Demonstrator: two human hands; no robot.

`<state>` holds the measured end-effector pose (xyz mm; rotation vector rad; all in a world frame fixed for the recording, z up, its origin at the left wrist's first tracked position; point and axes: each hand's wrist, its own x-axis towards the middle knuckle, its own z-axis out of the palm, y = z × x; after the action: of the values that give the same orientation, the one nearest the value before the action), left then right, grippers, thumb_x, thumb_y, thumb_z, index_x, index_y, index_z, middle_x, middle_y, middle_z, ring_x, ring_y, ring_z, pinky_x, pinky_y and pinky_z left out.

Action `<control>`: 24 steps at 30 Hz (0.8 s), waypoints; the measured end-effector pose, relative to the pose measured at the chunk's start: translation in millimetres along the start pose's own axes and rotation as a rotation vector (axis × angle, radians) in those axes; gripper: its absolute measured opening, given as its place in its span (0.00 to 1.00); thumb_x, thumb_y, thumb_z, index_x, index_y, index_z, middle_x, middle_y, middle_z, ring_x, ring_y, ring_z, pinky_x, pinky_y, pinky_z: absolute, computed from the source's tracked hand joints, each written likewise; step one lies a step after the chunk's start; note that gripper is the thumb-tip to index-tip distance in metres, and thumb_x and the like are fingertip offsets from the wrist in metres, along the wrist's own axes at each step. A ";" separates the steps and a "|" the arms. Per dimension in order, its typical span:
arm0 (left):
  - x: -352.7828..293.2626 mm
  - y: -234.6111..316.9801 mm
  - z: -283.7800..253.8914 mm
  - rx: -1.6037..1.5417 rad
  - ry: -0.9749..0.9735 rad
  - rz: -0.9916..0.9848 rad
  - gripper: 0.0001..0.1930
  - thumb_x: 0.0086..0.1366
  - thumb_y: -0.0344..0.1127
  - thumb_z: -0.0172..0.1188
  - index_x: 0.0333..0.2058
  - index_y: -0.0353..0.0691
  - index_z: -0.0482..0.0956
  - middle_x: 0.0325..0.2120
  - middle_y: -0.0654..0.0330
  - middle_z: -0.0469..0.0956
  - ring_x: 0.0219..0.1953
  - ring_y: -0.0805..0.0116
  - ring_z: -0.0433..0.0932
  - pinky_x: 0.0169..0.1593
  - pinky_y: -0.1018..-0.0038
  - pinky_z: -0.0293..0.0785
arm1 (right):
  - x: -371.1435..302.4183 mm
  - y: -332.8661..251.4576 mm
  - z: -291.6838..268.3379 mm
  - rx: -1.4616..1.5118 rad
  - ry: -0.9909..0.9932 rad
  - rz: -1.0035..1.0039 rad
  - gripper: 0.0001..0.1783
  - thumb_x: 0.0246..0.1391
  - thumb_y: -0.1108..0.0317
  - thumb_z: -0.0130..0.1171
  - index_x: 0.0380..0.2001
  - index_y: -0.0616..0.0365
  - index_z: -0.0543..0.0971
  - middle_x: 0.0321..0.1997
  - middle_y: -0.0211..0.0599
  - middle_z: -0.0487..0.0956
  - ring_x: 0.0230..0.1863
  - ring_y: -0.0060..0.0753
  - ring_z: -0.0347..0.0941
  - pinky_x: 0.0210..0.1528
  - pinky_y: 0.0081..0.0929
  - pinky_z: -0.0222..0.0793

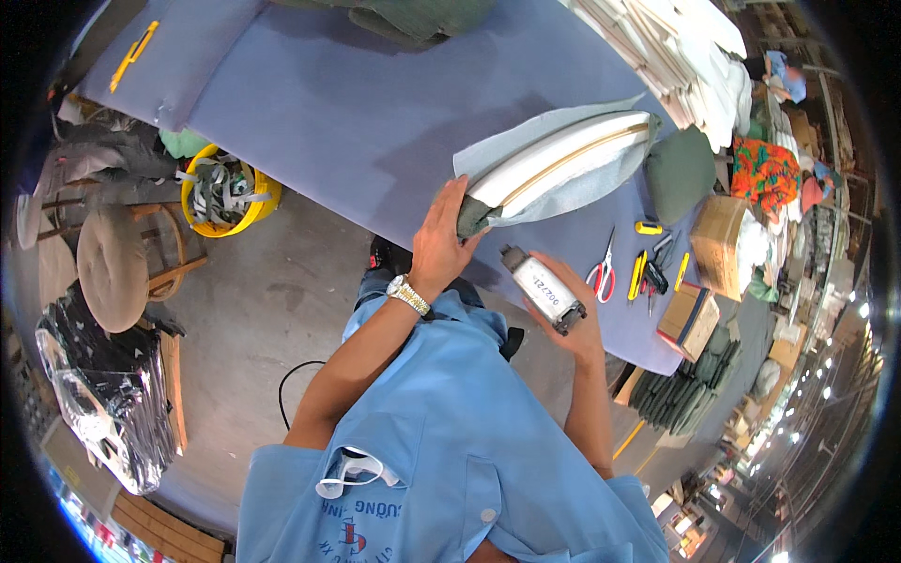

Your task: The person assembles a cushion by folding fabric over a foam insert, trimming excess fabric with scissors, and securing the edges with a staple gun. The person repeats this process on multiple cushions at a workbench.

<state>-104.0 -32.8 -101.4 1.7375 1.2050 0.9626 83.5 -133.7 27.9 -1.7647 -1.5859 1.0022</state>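
A curved padded panel (563, 167) stands on its edge on the blue-covered table (347, 113). White padding and a thin tan strip run along it, with pale grey-blue fabric flaring out on both sides. At its near end a dark green fabric piece (475, 218) is pinched by my left hand (439, 246), its fingers closed round that corner. My right hand (584, 328) grips a staple gun (544, 289), silver-white with black ends, just off the table's front edge and apart from the panel. The fingers under the tool are partly hidden.
Right of the panel lie a dark green cushion (680, 163), red-handled scissors (605, 270), yellow cutters (637, 272) and a cardboard box (718, 246). White sheets (662, 56) are stacked at the back. A yellow bucket of scraps (263, 208) stands left, near a round-cushioned chair (113, 267).
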 end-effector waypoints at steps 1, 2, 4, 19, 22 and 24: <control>-0.4 2.4 0.5 -0.019 0.018 -0.022 0.45 0.56 0.32 0.76 0.71 0.40 0.62 0.64 0.41 0.71 0.65 0.42 0.72 0.64 0.58 0.74 | -6.6 10.7 -9.6 -0.003 -0.038 0.018 0.36 0.44 0.75 0.74 0.61 0.59 0.77 0.53 0.46 0.82 0.53 0.43 0.80 0.58 0.32 0.72; -1.3 3.9 2.3 -0.039 0.031 -0.037 0.46 0.56 0.31 0.76 0.70 0.39 0.62 0.64 0.41 0.71 0.64 0.43 0.73 0.64 0.58 0.74 | -14.7 26.7 -14.2 -0.085 0.000 0.042 0.37 0.44 0.75 0.73 0.61 0.58 0.77 0.53 0.47 0.81 0.54 0.47 0.79 0.58 0.35 0.72; -0.9 7.6 7.1 -0.079 0.064 -0.083 0.46 0.55 0.30 0.76 0.70 0.39 0.62 0.64 0.42 0.71 0.64 0.43 0.73 0.63 0.58 0.74 | -24.4 71.3 -19.0 -0.243 0.079 0.089 0.39 0.43 0.76 0.71 0.63 0.55 0.75 0.55 0.50 0.79 0.55 0.55 0.77 0.59 0.40 0.72; 67.7 108.8 -99.2 0.325 -0.213 0.221 0.29 0.55 0.22 0.72 0.58 0.40 0.81 0.53 0.50 0.84 0.55 0.56 0.83 0.58 0.65 0.79 | -39.6 217.2 -28.3 -0.131 0.256 0.144 0.24 0.53 0.72 0.68 0.55 0.54 0.81 0.52 0.47 0.82 0.52 0.50 0.80 0.55 0.40 0.76; 101.3 187.0 -138.1 0.524 -0.312 0.381 0.29 0.51 0.21 0.72 0.55 0.43 0.83 0.55 0.54 0.82 0.61 0.50 0.78 0.61 0.60 0.77 | -29.4 153.4 -72.0 0.187 0.540 0.177 0.21 0.55 0.78 0.66 0.54 0.58 0.82 0.52 0.45 0.83 0.54 0.38 0.80 0.54 0.32 0.77; 116.9 217.5 -141.7 0.603 -0.365 0.459 0.30 0.49 0.20 0.71 0.55 0.43 0.83 0.57 0.55 0.81 0.66 0.49 0.74 0.65 0.59 0.73 | -10.5 109.6 -106.0 0.141 0.765 -0.065 0.24 0.54 0.76 0.69 0.55 0.57 0.81 0.55 0.46 0.82 0.58 0.43 0.78 0.58 0.37 0.75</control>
<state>-125.1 54.8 168.7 2.6146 0.9195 0.4999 232.8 -152.1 0.8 -1.6906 -1.0424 0.3145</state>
